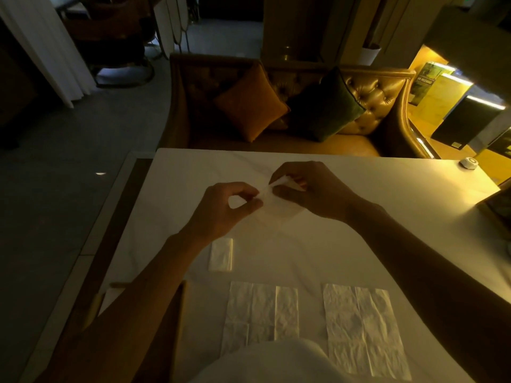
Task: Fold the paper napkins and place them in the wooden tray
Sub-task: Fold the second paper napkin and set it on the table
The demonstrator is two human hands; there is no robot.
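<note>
One head-worn camera looks forward and steeply down, close over the white table point(359, 244).

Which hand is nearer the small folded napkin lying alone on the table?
Left. The left hand is just beyond the folded napkin; the right hand is farther off to its right.

The left forearm point(143, 308) covered most of the wooden tray point(181, 313), leaving only thin rim edges visible. A white garment point(265, 363) hid the near ends of two unfolded napkins point(362, 327). The thin napkin point(272, 201) pinched between both hands was faint in dim light, possibly partly folded. The desk point(359, 244) ran off the right edge.
</note>
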